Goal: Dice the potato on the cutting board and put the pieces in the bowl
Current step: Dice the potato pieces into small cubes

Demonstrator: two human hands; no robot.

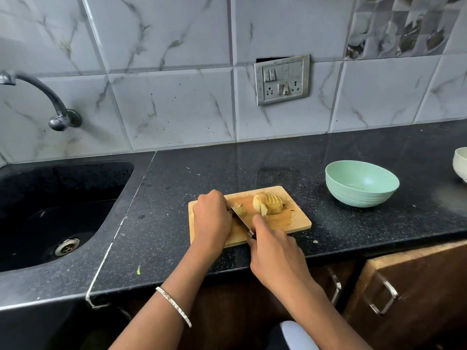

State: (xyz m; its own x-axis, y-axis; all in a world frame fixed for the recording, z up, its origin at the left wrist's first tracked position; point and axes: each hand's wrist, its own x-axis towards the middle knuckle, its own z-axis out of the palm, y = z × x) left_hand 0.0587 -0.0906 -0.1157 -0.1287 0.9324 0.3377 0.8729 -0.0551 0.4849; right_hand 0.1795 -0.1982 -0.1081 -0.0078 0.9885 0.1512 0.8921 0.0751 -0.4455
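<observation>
A wooden cutting board (290, 221) lies on the black counter. On its far right part sits a stack of potato slices (269, 203), fanned and leaning. A small potato piece (239, 209) lies left of the stack, against the knife blade (241, 221). My right hand (275, 253) grips the knife handle at the board's near edge, forefinger stretched along the blade's back. My left hand (212, 218) rests curled on the board's left part, fingertips at the small piece; what the fingers hold is hidden. The mint green bowl (361, 184) stands to the right of the board and looks empty.
A black sink (58, 210) with a wall tap (50, 97) lies to the left. A white bowl (461, 162) shows at the right edge. Wooden cabinet doors with metal handles (386, 296) are below the counter. A switch plate (281, 79) is on the tiled wall.
</observation>
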